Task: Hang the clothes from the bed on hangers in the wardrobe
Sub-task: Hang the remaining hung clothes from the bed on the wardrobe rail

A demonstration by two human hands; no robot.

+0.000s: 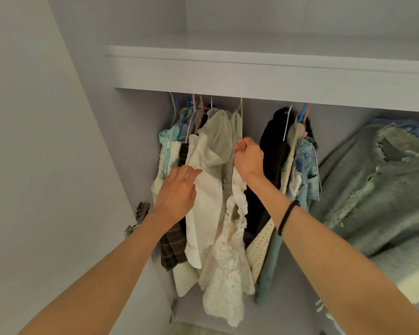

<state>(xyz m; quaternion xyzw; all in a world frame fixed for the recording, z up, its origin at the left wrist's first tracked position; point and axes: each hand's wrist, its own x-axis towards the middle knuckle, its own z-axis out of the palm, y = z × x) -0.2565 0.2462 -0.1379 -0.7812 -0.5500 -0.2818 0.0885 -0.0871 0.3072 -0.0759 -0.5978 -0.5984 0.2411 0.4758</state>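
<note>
Hands: left (177,193) flat on white garment (203,189); right (248,157) gripping ruffled dress (230,238).

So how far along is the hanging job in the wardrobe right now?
Done: many clothes already hang in the wardrobe, including a black garment and a denim piece. In hand: the right hand grips a frilly white garment near its top, while the left hand rests on the cream top beside it. Left: unknown, the bed is out of view.
</note>
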